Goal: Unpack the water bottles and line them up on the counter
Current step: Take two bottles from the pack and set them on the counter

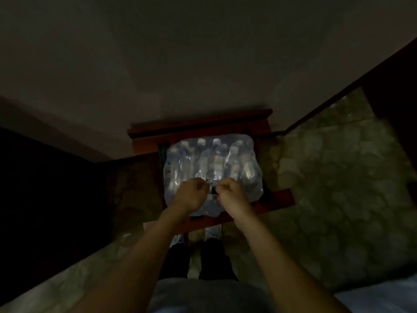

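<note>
Your left hand and right hand both pinch the clear plastic-wrapped pack of water bottles near the front edge of the reddish wooden bench.

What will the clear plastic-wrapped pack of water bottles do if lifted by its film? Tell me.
The clear plastic-wrapped pack of water bottles is probably heavy, since it holds many bottles. Its wrinkled film looks thin where the left hand and right hand pinch it, so it may stretch or tear.

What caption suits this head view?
Both hands, left hand and right hand, pinch the plastic wrap on a pack of water bottles.
</note>
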A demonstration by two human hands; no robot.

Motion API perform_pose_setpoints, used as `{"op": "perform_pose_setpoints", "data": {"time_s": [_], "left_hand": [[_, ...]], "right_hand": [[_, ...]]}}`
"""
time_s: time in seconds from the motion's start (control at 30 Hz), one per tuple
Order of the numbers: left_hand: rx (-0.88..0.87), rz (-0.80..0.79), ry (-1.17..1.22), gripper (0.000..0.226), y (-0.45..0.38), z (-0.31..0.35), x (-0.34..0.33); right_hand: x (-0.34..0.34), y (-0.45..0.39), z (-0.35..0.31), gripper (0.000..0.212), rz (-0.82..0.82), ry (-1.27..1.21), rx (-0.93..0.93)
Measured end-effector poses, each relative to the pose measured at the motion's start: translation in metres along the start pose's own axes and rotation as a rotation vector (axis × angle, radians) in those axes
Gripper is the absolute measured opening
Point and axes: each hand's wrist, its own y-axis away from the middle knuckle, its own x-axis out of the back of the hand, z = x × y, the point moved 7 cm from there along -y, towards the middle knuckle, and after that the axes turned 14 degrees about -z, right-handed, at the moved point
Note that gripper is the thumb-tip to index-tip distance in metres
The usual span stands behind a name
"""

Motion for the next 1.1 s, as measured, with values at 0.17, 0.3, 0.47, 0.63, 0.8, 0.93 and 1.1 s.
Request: {"op": "perform_pose_setpoints", "data": {"time_s": [0.17, 0.3, 0.47, 0.63, 0.8, 0.93, 1.1], "left_hand": [[0.12, -0.048, 0.144, 0.035, -0.035, -0.01, -0.031], [0.261, 0.036, 0.241, 0.041, -0.058, -0.033, -0.043], [0.372, 0.088, 0.457, 0.049, -0.083, -0.063, -0.048], [0.438, 0.194, 0.617, 0.044, -0.099, -0.07, -0.048], [0.392, 0.359, 0.679, 0.056, -0.101, -0.066, -0.045], [0.377, 0.396, 0.794, 0.056, -0.1, -0.07, -0.05], [0.335, 0.391, 0.593, 0.058, -0.102, -0.069, -0.051]], "right_hand": [[-0.001, -0.025, 0.01, 0.024, -0.016, -0.058, -0.008], [0.009, -0.032, 0.033, 0.021, -0.024, -0.087, -0.041], [0.008, -0.035, 0.053, 0.005, -0.011, -0.207, -0.073], [0.01, -0.039, 0.06, 0.008, 0.009, -0.181, -0.054], [0.006, -0.05, 0.061, 0.009, 0.006, -0.211, -0.076], [0.0, -0.059, 0.054, 0.005, 0.029, -0.256, -0.097], [-0.003, -0.065, 0.051, 0.011, 0.065, -0.259, -0.107]]}}
